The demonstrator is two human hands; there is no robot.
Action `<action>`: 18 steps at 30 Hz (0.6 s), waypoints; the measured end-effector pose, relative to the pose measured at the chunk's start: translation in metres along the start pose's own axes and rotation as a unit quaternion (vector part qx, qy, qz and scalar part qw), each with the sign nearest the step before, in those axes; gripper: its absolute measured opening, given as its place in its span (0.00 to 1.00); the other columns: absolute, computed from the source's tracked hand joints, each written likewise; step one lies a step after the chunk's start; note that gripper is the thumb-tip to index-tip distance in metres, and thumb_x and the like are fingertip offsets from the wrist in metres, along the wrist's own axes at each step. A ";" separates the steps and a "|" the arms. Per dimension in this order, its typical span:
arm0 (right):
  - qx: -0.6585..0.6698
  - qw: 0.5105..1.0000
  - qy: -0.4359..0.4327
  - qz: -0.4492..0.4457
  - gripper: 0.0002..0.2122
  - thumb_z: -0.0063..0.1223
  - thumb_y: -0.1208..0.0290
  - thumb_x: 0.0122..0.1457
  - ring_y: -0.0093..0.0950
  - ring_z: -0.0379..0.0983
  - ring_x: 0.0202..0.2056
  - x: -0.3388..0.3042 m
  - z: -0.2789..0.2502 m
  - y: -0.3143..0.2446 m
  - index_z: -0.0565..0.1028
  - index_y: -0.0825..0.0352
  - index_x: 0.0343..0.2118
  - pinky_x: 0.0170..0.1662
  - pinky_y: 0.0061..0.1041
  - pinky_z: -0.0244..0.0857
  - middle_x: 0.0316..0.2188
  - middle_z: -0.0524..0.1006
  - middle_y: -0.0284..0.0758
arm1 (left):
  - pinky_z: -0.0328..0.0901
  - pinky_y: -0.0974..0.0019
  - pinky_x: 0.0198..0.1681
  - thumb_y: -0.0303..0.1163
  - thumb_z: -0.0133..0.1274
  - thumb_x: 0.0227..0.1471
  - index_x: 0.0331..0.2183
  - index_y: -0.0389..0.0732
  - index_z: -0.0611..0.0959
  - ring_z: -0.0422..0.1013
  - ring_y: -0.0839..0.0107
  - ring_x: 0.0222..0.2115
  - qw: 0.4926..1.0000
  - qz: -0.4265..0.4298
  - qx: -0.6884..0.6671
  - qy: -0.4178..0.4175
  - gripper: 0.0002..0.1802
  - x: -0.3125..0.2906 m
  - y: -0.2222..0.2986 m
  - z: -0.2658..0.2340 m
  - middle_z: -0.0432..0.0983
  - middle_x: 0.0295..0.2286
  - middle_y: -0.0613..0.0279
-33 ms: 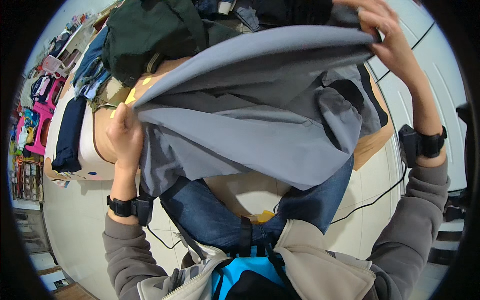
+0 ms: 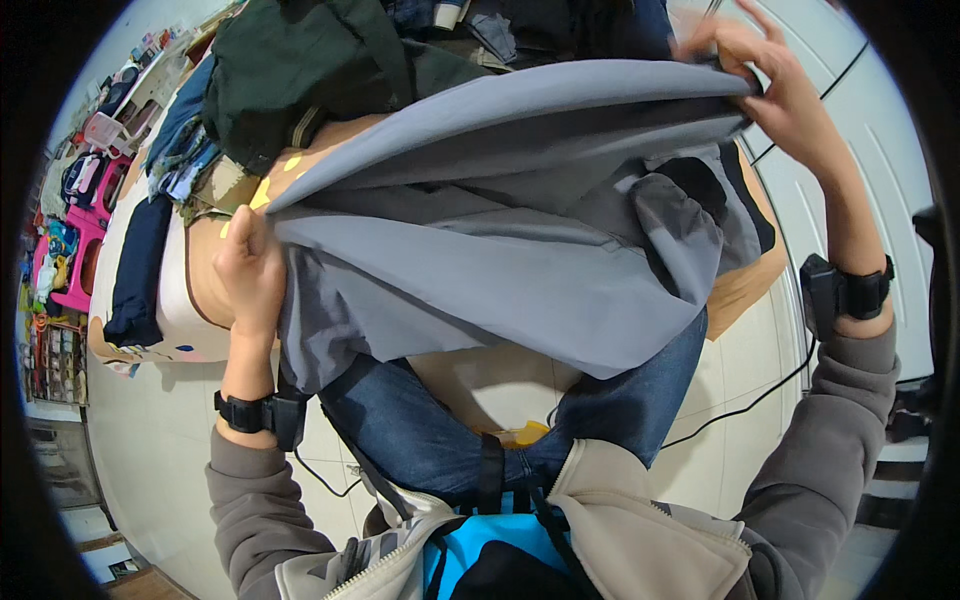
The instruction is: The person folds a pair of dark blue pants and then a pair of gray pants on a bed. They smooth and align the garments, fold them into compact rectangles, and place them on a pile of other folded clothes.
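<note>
A large grey garment (image 2: pixel 480 255) is stretched between my two hands, its upper edge lifted in a long arched fold. The lower part drapes over my knees. My left hand (image 2: pixel 248 270) is closed in a fist on its left end. At the far right, my right hand (image 2: pixel 765 75) pinches the other end between thumb and finger, the remaining fingers raised and slightly blurred. A black opening and dark trim show on the garment's right part. Its exact kind is hard to tell in these folds.
Beneath lies a padded surface with a patterned cover (image 2: pixel 175 290). Dark green clothing (image 2: pixel 300 80), a folded navy garment (image 2: pixel 140 270) and other dark clothes lie on it. A pink plastic stool (image 2: pixel 85 255) stands left; white cabinet doors (image 2: pixel 830 150) are right. A black cable (image 2: pixel 745 405) trails from my right wrist strap.
My right hand has dipped slightly, and the garment's upper edge has sunk a little with it. My left hand stays in place.
</note>
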State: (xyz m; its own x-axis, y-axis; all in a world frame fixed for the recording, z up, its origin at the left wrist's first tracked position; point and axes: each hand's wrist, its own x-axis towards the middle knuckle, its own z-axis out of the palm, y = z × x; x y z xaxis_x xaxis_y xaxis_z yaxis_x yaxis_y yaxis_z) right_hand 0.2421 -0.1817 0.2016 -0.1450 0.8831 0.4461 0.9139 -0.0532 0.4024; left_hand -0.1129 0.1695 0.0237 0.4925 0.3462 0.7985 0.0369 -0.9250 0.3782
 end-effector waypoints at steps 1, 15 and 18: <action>0.066 0.997 -0.022 0.035 0.09 0.53 0.83 0.47 0.36 0.68 0.45 -0.007 0.001 -0.003 0.66 0.67 0.28 0.57 0.36 0.56 0.29 0.70 0.36 | 0.49 0.74 0.23 0.11 0.45 0.43 0.22 0.36 0.60 0.49 0.76 0.20 0.999 -0.037 -0.007 -0.011 0.13 -0.001 -0.003 0.003 0.47 0.19 0.63; 0.027 0.901 -0.306 0.306 0.15 0.63 0.74 0.50 0.34 0.77 0.38 -0.034 0.073 -0.032 0.76 0.64 0.43 0.41 0.29 0.69 0.38 0.79 0.39 | 0.63 0.74 0.41 0.17 0.52 0.41 0.34 0.35 0.75 0.70 0.74 0.34 0.939 -0.284 -0.143 -0.134 0.13 -0.009 -0.057 0.021 0.73 0.27 0.65; 0.167 0.861 -0.248 0.413 0.08 0.58 0.69 0.55 0.31 0.77 0.31 -0.044 0.091 -0.015 0.79 0.69 0.32 0.35 0.29 0.70 0.27 0.80 0.40 | 0.64 0.76 0.37 0.18 0.53 0.43 0.31 0.34 0.77 0.70 0.78 0.30 0.918 -0.323 -0.183 -0.138 0.08 -0.012 -0.065 0.023 0.74 0.26 0.67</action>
State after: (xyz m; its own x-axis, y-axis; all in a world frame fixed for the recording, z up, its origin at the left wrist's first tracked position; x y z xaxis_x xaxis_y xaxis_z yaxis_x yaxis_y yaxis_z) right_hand 0.2690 -0.1778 0.1028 0.7094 0.7036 0.0411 0.6982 -0.6937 -0.1769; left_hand -0.1011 0.2218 -0.0219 0.6738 0.7043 0.2234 0.1281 -0.4091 0.9035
